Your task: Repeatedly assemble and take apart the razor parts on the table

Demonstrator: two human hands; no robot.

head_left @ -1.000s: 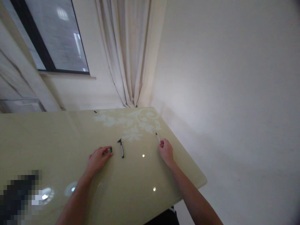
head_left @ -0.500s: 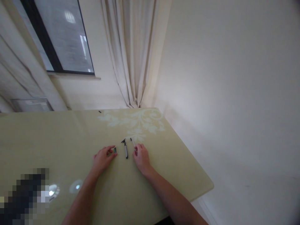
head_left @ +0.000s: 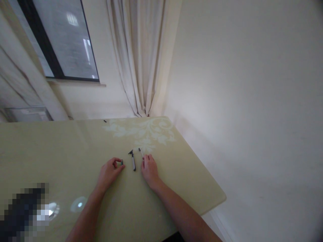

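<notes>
Between my hands a razor with a grey-and-black handle lies on the table, its head pointing away from me. My left hand, left of the razor, pinches a small dark green piece between thumb and fingers; its kind is too small to make out. On the razor's other side my right hand has its fingers closed on a toothbrush with a pale handle and dark bristles. The lower part of the toothbrush is hidden by the fingers.
The pale yellow table bears a white floral pattern and ends near the wall on the right. A small dark object lies at its far edge. Curtains hang behind. A blurred-out dark shape is at lower left.
The view has shifted slightly, so everything sits a little further left. My left fingers have drawn closer together around the green piece. The right hand stays on the toothbrush.
</notes>
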